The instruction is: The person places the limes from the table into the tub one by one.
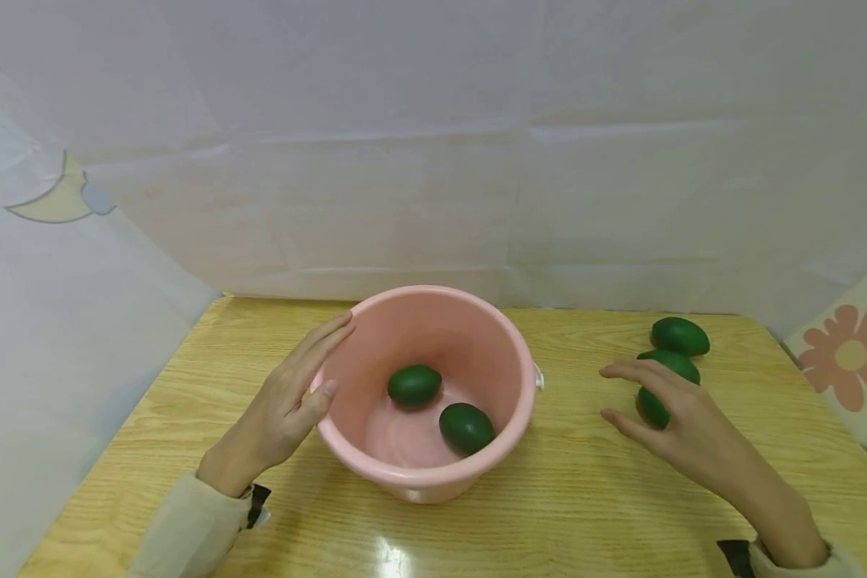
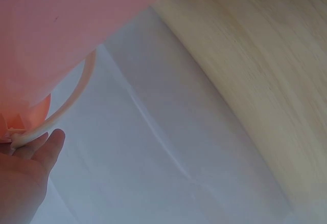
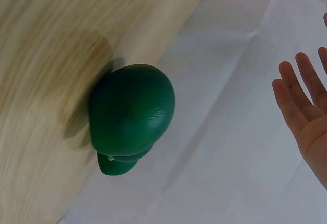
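A pink bucket (image 1: pixel 419 474) stands on the table, with two dark green, oval, avocado-like fruits (image 1: pixel 414 385) inside it. My left hand (image 1: pixel 282 405) rests against the bucket's left rim, fingers straight along the outside and thumb tip at the rim. In the left wrist view, its fingertips (image 2: pixel 51 150) lie beside the handle's hinge. To the right of the bucket, my right hand (image 1: pixel 668 409) hovers with spread fingers and holds nothing. Beyond it, three more green fruits (image 1: pixel 681 336) sit in a row, the nearest partly hidden behind the hand; in the right wrist view they overlap (image 3: pixel 133 111).
The wooden table (image 1: pixel 571 514) ends at the back against a pale sheet (image 1: pixel 405 201). Printed shapes, a moon (image 1: pixel 58 197) and a flower (image 1: pixel 850 353), show on the side sheets. The bucket's pale handle (image 2: pixel 76 93) hangs down its outside.
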A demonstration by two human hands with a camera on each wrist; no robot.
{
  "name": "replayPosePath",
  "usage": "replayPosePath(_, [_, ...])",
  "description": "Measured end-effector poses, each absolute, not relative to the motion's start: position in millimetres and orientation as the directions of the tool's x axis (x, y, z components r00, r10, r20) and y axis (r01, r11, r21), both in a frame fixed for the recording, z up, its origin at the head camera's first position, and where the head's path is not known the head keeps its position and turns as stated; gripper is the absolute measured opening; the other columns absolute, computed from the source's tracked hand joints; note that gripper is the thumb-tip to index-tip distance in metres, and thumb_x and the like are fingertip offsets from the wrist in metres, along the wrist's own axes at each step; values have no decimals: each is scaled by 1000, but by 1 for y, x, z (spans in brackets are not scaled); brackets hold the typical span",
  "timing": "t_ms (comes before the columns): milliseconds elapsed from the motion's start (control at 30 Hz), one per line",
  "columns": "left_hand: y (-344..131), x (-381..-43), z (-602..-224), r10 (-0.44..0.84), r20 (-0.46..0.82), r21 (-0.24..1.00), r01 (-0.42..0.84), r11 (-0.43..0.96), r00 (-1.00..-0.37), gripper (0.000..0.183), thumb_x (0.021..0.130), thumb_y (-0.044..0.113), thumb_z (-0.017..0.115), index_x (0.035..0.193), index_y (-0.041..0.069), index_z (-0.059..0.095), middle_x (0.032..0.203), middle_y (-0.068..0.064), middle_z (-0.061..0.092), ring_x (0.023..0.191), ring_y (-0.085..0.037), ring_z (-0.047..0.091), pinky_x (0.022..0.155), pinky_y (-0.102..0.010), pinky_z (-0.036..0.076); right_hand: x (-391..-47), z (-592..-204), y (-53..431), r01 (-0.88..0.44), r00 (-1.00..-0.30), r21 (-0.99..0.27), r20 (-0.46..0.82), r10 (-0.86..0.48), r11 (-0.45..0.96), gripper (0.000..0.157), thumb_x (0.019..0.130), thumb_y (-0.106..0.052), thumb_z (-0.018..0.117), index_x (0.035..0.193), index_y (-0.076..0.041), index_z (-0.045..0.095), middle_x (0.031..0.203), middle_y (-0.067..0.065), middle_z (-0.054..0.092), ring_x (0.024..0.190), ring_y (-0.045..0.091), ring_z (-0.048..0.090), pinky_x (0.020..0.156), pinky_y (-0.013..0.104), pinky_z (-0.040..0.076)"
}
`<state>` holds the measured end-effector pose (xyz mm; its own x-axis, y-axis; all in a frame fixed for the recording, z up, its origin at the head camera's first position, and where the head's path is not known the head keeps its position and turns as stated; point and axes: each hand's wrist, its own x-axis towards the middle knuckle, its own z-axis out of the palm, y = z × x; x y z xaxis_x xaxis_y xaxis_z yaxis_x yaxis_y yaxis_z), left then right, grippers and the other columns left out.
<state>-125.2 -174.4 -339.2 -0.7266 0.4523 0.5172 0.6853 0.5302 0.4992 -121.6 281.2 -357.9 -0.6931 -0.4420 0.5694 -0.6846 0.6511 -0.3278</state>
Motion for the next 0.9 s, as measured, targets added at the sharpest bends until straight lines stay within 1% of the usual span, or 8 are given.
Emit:
replayPosePath(267, [-174, -125, -340, 456, 532, 488, 699, 523, -713, 58, 96, 12, 48, 152, 6, 38, 159, -11, 35, 148, -25, 33, 123, -21, 20, -121, -365, 286, -678, -702, -337, 562, -438, 653, 66, 60, 0, 89, 122, -8, 67, 117, 6, 67, 119, -10, 49, 97, 0, 35])
replayPosePath(500, [-173, -126, -339, 455, 541, 487, 704, 516, -708, 57, 96, 12, 48, 152, 5, 38, 159, -12, 36, 148, -24, 34, 123, -22, 21, -122, -369, 291, -687, -689, -321, 573, -444, 652, 69, 57, 1, 90, 121, -9, 67, 116, 6, 68, 117, -9, 51, 96, 0, 36])
replayPosePath(633, [-174, -126, -340, 453, 543, 488, 705, 515, -707, 57, 96, 12, 47, 152, 5, 38, 159, -13, 36, 148, -24, 34, 123, -21, 21, -122, -371, 294, -677, -697, -322, 570, -436, 662, 68, 57, 1, 89, 121, -9, 67, 116, 6, 68, 118, -10, 49, 96, -1, 35])
replayPosePath(900, [-173, -125, -340, 454, 547, 481, 708, 517, -703, 56, 98, 13, 46, 152, 5, 38, 159, -12, 37, 147, -24, 35, 123, -21, 21, -122, -375, 302, -646, -726, -325, 542, -423, 691, 68, 58, 0, 90, 121, -11, 67, 116, 4, 67, 117, -15, 47, 93, -1, 37])
